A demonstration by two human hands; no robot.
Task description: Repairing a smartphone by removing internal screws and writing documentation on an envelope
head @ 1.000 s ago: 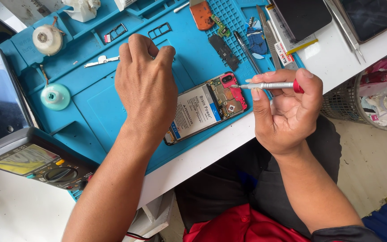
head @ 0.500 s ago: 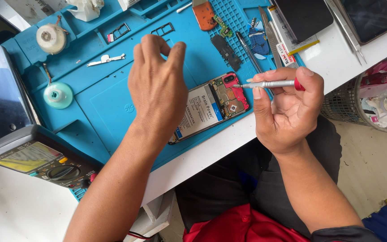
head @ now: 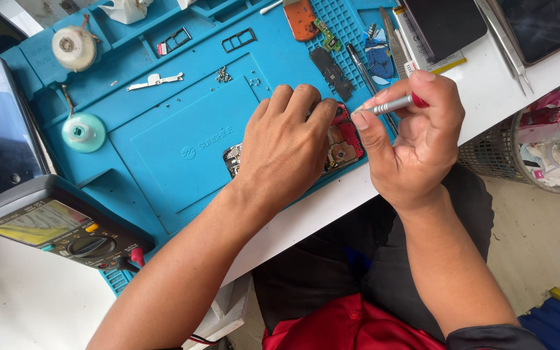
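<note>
The left hand (head: 286, 146) lay palm-down over an opened phone (head: 341, 146) at the middle of the blue work mat (head: 183, 149), its fingers narrow and curled together, the tips pressing on the phone's upper edge. Only the phone's red-rimmed end at three o'clock of that hand, with exposed board parts, and a sliver at nine o'clock could be seen; the rest was covered. The right hand (head: 416, 142), at three o'clock of the phone, pinched a slim silver screwdriver (head: 390, 105) with a red cap between thumb and forefinger, the other fingers folded in. Its tip pointed toward nine o'clock and appeared to meet the phone near the left fingertips, though the contact itself was hidden.

At twelve o'clock of the phone lay a small black plate (head: 330, 72), an orange part (head: 301, 18) and a scatter of tiny screws (head: 223, 76). A white tape reel (head: 72, 46) sat at ten o'clock, with a teal disc (head: 83, 131) at nine o'clock. A multimeter (head: 59, 227) rested at eight o'clock on the mat's corner. Two dark phones (head: 445, 24) lay at one o'clock on the white table (head: 494, 97), with tweezers (head: 503, 42) between them. A wire waste basket (head: 539, 152) stood at three o'clock, beside the table.
</note>
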